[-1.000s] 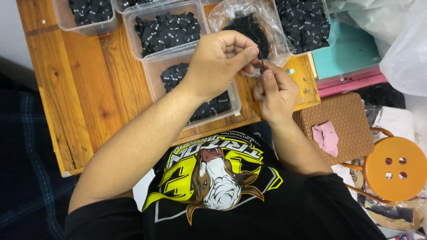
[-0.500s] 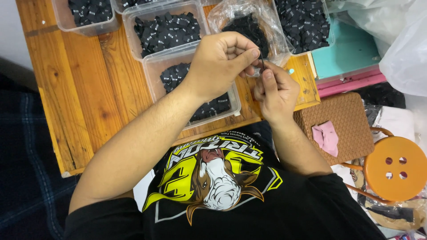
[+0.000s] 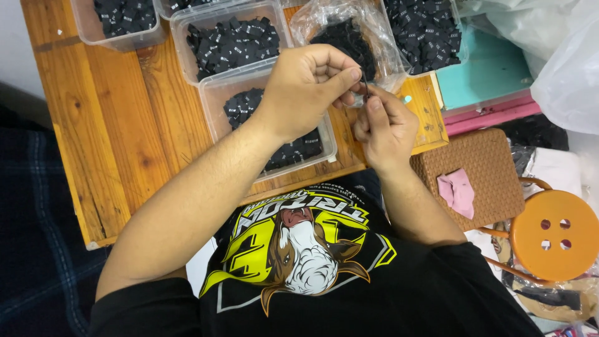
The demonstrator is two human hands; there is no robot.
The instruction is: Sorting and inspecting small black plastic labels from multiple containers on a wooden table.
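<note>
Both hands meet above the wooden table: left hand and right hand pinch one small dark piece between fingertips, grip narrow. Clear tub of black pieces sits under the left wrist; plastic bag just behind.

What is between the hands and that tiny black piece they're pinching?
Nothing visible. The left hand and the right hand meet over the wooden table, fingertips pinched straight on the small black piece. The tub of black pieces lies below the left hand.
</note>
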